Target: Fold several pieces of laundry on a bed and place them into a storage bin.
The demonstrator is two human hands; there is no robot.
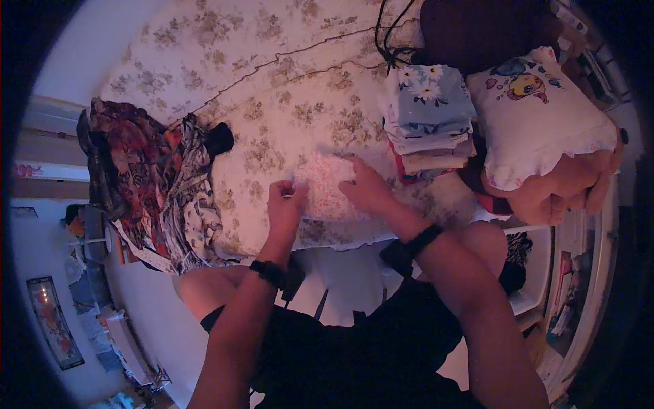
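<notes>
A pale cloth with a small pink-orange floral print (327, 191) lies folded on the flowered bedspread (255, 148) in front of me. My left hand (287, 204) has curled fingers and thumb at the cloth's left edge, holding it there. At the opposite edge is my right hand (369, 188), thumb and forefinger spread against the fabric. Blur hides whether the right fingers grip it or only rest on it. Both wrists wear dark bands.
Right of the cloth stands a stack of folded fabrics (434, 110). Beyond it, a white frilled pillow (546, 117) leans on a brown plush item (577, 189). Rumpled patterned clothes (143, 168) heap at the left. Dark cords (391, 46) lie at the back.
</notes>
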